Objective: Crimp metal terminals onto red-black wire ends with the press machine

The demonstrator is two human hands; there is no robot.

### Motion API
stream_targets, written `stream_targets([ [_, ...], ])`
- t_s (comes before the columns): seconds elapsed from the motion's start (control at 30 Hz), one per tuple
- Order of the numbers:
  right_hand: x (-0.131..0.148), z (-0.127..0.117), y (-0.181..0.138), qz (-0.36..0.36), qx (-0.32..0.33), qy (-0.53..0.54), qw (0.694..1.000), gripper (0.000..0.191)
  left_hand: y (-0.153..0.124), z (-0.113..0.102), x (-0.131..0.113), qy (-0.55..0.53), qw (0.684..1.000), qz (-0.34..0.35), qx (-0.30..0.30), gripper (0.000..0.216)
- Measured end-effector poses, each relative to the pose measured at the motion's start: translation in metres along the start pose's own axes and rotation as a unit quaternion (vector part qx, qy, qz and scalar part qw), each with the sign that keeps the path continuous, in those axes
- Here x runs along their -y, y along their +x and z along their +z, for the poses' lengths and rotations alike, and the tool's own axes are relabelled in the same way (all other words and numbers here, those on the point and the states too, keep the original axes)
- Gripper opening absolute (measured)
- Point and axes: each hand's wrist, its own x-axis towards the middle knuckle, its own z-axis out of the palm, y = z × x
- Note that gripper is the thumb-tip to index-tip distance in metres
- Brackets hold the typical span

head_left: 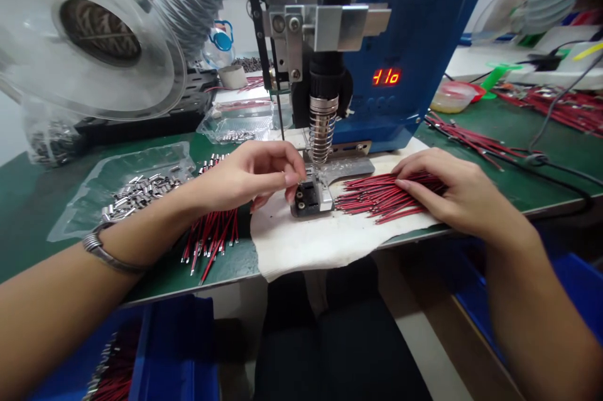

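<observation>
My left hand (268, 176) is at the left side of a small black fixture (308, 197) under the machine's spring-loaded head (323, 127). Its thumb and forefinger are pinched together; whatever lies between them is too small to make out. My right hand (445, 190) rests on a bundle of thin red and black wires (372, 197), its fingers and thumb closed over their right end. These wires lie to the right of the fixture on a white cloth (301, 250), their near ends beside the metal block.
A clear tray (85, 200) of small metal caps and more red wires (214, 237) lie on the left. The blue machine (405, 30) stands behind, with a plastic extraction hood (155, 68) at upper left. More wires (475, 137) lie at right; blue bins (179, 344) sit below the table.
</observation>
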Motion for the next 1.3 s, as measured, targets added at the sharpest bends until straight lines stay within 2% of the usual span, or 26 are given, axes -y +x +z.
stream_targets([
  [0.1, -0.002, 0.0, 0.0, -0.009, 0.003, -0.002, 1.0, 0.007, -0.001, 0.005, 0.006, -0.013, 0.997, 0.042, -0.069, 0.003],
  [0.2, -0.003, 0.0, 0.0, -0.005, 0.002, -0.002, 1.0, 0.007, -0.004, 0.012, 0.007, -0.036, 0.989, 0.094, -0.107, 0.005],
  [0.3, -0.002, 0.0, 0.0, -0.003, -0.016, -0.008, 1.0, 0.007, -0.009, 0.018, 0.006, -0.06, 0.982, 0.117, -0.138, 0.009],
  [0.47, -0.002, 0.002, -0.002, -0.019, -0.094, -0.038, 0.995, 0.008, -0.013, 0.022, 0.011, -0.023, 0.986, 0.125, -0.109, 0.01],
  [0.6, -0.005, 0.004, -0.004, -0.005, -0.17, -0.062, 0.983, 0.003, -0.011, 0.02, 0.02, 0.007, 0.978, 0.179, -0.108, 0.015],
  [0.67, -0.004, 0.004, -0.006, 0.014, -0.211, -0.067, 0.975, 0.003, -0.011, 0.017, 0.024, 0.044, 0.971, 0.206, -0.117, 0.017],
  [0.77, 0.006, 0.002, -0.013, 0.088, -0.287, -0.032, 0.953, 0.02, -0.011, 0.014, 0.029, 0.075, 0.959, 0.224, -0.155, 0.02],
  [0.83, 0.018, 0.0, -0.021, 0.164, -0.346, 0.016, 0.924, 0.022, -0.011, 0.013, 0.03, 0.093, 0.95, 0.238, -0.18, 0.021],
  [0.9, 0.035, 0.0, -0.032, 0.226, -0.376, 0.067, 0.896, 0.017, -0.011, 0.014, 0.029, 0.125, 0.939, 0.254, -0.195, 0.02],
  [0.97, 0.054, 0.004, -0.044, 0.28, -0.377, 0.174, 0.866, 0.014, -0.012, 0.016, 0.026, 0.164, 0.93, 0.258, -0.203, 0.019],
  [1.03, 0.075, 0.011, -0.057, 0.324, -0.333, 0.298, 0.834, 0.018, -0.013, 0.019, 0.023, 0.204, 0.924, 0.25, -0.206, 0.019],
  [1.1, 0.094, 0.021, -0.072, 0.362, -0.299, 0.376, 0.799, 0.016, -0.014, 0.023, 0.02, 0.249, 0.915, 0.238, -0.209, 0.02],
  [1.2, 0.108, 0.038, -0.1, 0.392, -0.262, 0.39, 0.791, 0.013, -0.017, 0.027, 0.018, 0.305, 0.895, 0.25, -0.206, 0.021],
  [1.3, 0.1, 0.052, -0.137, 0.433, -0.22, 0.363, 0.795, 0.018, -0.019, 0.03, 0.02, 0.331, 0.878, 0.296, -0.177, 0.021],
])
